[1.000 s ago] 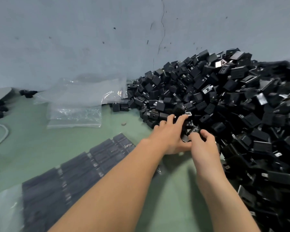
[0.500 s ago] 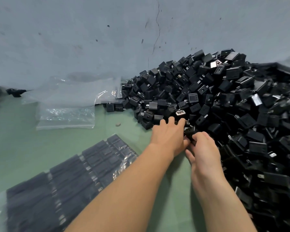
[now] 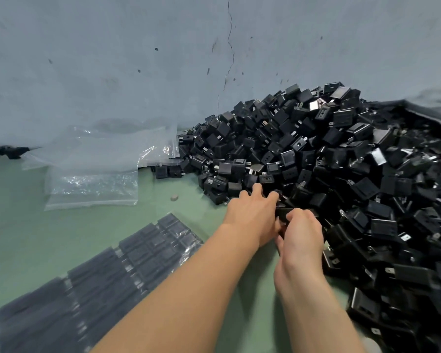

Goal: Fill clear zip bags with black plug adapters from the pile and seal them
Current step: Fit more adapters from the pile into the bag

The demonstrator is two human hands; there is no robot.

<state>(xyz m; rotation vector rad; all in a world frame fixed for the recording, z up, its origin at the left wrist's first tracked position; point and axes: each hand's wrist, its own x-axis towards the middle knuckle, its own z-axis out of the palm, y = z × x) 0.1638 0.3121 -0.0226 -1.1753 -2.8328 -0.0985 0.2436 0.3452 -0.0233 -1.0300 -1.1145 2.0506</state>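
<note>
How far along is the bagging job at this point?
Done: filled bags lie in a row at lower left. In hand: the left hand and right hand are at the edge of the pile, the right pinching a black adapter. Left: the pile is large, and empty zip bags wait by the wall.

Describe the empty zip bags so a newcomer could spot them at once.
Find the pile of black plug adapters against the grey wall, then look left along the wall's foot. The empty zip bags lie on the green floor there; unlike the filled bags nearer the camera, they show nothing black inside.
</note>
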